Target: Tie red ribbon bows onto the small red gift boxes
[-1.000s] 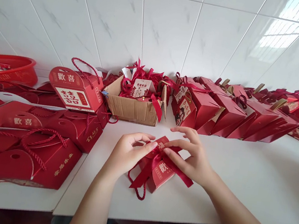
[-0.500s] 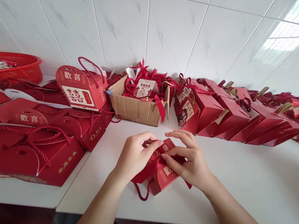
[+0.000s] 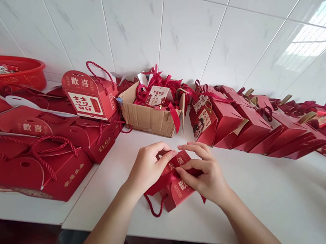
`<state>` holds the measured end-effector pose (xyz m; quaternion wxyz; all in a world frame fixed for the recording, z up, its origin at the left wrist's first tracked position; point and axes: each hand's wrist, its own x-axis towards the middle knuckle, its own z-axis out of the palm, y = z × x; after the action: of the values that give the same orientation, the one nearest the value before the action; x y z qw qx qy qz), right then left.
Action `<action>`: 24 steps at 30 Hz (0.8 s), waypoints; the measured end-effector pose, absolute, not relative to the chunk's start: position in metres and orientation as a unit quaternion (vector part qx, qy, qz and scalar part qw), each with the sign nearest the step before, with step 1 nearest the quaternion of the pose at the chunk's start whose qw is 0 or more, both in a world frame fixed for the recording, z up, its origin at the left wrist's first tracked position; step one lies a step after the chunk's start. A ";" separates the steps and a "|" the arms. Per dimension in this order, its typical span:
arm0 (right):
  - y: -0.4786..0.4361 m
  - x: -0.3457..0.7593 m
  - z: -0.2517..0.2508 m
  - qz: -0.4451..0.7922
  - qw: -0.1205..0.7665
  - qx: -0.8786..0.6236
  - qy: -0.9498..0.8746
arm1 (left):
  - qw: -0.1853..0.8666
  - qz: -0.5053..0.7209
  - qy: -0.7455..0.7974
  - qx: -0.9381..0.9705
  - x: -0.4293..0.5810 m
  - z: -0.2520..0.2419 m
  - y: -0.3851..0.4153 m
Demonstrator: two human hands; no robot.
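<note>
A small red gift box (image 3: 177,195) with gold lettering lies tilted on the white table, its twisted cord handle (image 3: 154,209) looping out at the front left. Across the box runs a wide red ribbon (image 3: 160,181). My left hand (image 3: 149,168) pinches the ribbon between thumb and forefinger over the box's left side. With thumb and forefinger closed, my right hand (image 3: 208,175) pinches the ribbon near the middle of the box, other fingers raised. Exactly how the ribbon passes between the fingertips is partly hidden.
A cardboard box (image 3: 148,118) full of red ribbons and cards stands by the wall. Red gift boxes with cord handles (image 3: 75,174) crowd the left, with a red plastic basket (image 3: 33,75) behind. Several ribbon-tied red boxes (image 3: 253,124) line the back right.
Both hands stay almost in place with small finger movements at the ribbon. The ribbon tail at right has shifted slightly. A red corner now shows at the far right edge.
</note>
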<state>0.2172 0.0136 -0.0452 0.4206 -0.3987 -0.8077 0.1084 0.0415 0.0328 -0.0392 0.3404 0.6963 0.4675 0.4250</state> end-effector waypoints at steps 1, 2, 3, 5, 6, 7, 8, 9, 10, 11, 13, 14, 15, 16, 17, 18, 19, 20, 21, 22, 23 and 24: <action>0.013 0.218 -0.045 0.110 0.424 -0.403 -0.804 | 0.350 0.420 0.464 0.697 0.041 -0.039 0.033; 0.012 0.219 -0.044 0.116 0.427 -0.407 -0.799 | 0.361 0.417 0.461 0.695 0.040 -0.039 0.033; 0.012 0.222 -0.044 0.126 0.430 -0.409 -0.795 | 0.373 0.414 0.459 0.692 0.039 -0.039 0.033; 0.013 0.233 -0.043 0.164 0.437 -0.408 -0.785 | 0.398 0.410 0.461 0.679 0.037 -0.038 0.033; 0.014 0.240 -0.042 0.189 0.441 -0.400 -0.781 | 0.408 0.406 0.463 0.674 0.036 -0.038 0.033; 0.016 0.248 -0.041 0.215 0.443 -0.388 -0.779 | 0.414 0.404 0.466 0.670 0.035 -0.038 0.033; 0.018 0.256 -0.040 0.239 0.442 -0.374 -0.780 | 0.415 0.403 0.469 0.667 0.034 -0.037 0.033; 0.019 0.265 -0.039 0.259 0.434 -0.360 -0.784 | 0.416 0.402 0.472 0.666 0.034 -0.037 0.033; 0.021 0.272 -0.038 0.272 0.419 -0.354 -0.791 | 0.414 0.402 0.474 0.665 0.033 -0.037 0.033; 0.023 0.278 -0.037 0.282 0.398 -0.353 -0.798 | 0.413 0.402 0.476 0.665 0.033 -0.037 0.033; 0.025 0.284 -0.034 0.295 0.354 -0.360 -0.811 | 0.413 0.400 0.479 0.663 0.032 -0.037 0.034; 0.025 0.285 -0.032 0.302 0.336 -0.360 -0.817 | 0.414 0.399 0.480 0.663 0.032 -0.037 0.034; 0.026 0.284 -0.031 0.310 0.323 -0.356 -0.820 | 0.414 0.399 0.481 0.661 0.032 -0.037 0.034; 0.026 0.282 -0.031 0.321 0.316 -0.349 -0.822 | 0.417 0.399 0.481 0.660 0.032 -0.037 0.034; 0.026 0.281 -0.031 0.332 0.312 -0.341 -0.822 | 0.422 0.399 0.479 0.658 0.033 -0.036 0.033; 0.027 0.279 -0.031 0.342 0.310 -0.335 -0.821 | 0.429 0.400 0.476 0.655 0.033 -0.036 0.033; 0.027 0.278 -0.032 0.350 0.310 -0.332 -0.819 | 0.439 0.401 0.471 0.652 0.034 -0.036 0.033; 0.027 0.277 -0.033 0.358 0.310 -0.331 -0.817 | 0.448 0.402 0.466 0.648 0.034 -0.035 0.032; 0.028 0.277 -0.034 0.363 0.310 -0.332 -0.814 | 0.456 0.404 0.462 0.644 0.034 -0.035 0.032; 0.029 0.277 -0.035 0.367 0.311 -0.334 -0.810 | 0.462 0.407 0.459 0.640 0.035 -0.035 0.032; 0.029 0.277 -0.036 0.371 0.315 -0.337 -0.806 | 0.466 0.410 0.458 0.636 0.035 -0.035 0.032; 0.029 0.277 -0.038 0.375 0.322 -0.340 -0.800 | 0.467 0.412 0.459 0.633 0.035 -0.035 0.032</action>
<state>0.2765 0.0293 -0.0376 0.3220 -0.3399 -0.8000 0.3752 0.0353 0.0319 -0.0355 0.4674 0.6331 0.4594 0.4120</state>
